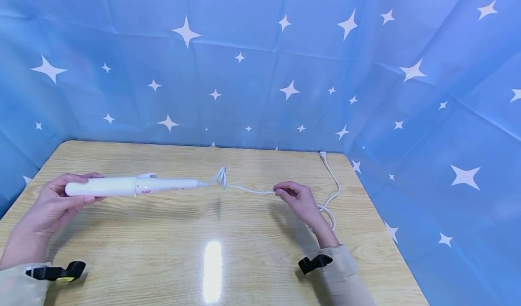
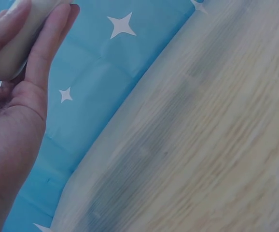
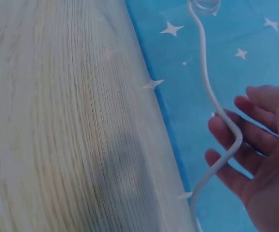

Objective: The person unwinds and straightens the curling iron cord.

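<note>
In the head view my left hand grips the thick end of a white curling iron, fingers on one side and thumb on the other. The iron is held level above the table, its narrower handle pointing right. From the handle runs a white cord, with a few loops just beyond the iron. My right hand is at the cord, right of the loops. In the right wrist view the cord bends across the loosely curved fingers, the thumb apart from it.
The cord's far part trails over the wooden table to a white plug at the back right edge. A blue star-patterned curtain hangs behind and on both sides. Black wrist cameras sit on both cuffs.
</note>
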A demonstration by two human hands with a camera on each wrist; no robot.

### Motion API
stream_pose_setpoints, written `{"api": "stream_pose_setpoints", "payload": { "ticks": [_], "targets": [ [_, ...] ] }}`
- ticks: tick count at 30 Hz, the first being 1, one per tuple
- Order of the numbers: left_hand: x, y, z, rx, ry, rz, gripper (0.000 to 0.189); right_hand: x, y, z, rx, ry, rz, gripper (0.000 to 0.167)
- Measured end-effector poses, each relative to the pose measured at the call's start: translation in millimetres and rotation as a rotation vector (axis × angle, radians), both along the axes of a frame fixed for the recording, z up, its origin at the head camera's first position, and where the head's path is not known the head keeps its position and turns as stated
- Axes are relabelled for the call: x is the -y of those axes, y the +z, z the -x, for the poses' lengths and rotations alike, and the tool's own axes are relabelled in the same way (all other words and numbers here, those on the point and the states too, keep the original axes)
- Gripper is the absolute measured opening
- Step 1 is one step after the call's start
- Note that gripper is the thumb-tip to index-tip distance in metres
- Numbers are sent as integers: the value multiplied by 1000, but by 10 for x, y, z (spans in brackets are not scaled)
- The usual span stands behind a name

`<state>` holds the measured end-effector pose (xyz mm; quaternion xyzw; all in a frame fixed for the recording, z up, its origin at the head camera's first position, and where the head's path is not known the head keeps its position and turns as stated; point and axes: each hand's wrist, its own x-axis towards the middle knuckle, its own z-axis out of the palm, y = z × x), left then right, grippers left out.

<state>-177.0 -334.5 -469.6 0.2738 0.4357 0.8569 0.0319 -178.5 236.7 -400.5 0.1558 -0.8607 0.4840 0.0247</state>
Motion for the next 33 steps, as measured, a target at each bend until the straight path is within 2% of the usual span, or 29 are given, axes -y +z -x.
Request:
{"api": "stream_pose_setpoints", "payload": {
  "ticks": [9, 16, 25, 29, 33],
  "targets": [
    [-60, -5, -16, 3, -36, -28, 54, 140, 13, 19, 2, 22, 20, 21],
    [-64, 1, -14, 4, -27, -19, 54, 257, -349, 205, 13, 100, 47, 27],
    [-60, 14, -21, -7, -18, 27, 53, 556, -365, 250, 4, 191, 98, 29],
    [-75, 6, -41, -6, 6, 52, 53, 629, -391, 258, 21, 204, 64, 28],
    [-96, 9, -49, -2, -4, 25, 54, 650, -418, 240, 36, 208, 7, 28]
  ]
}}
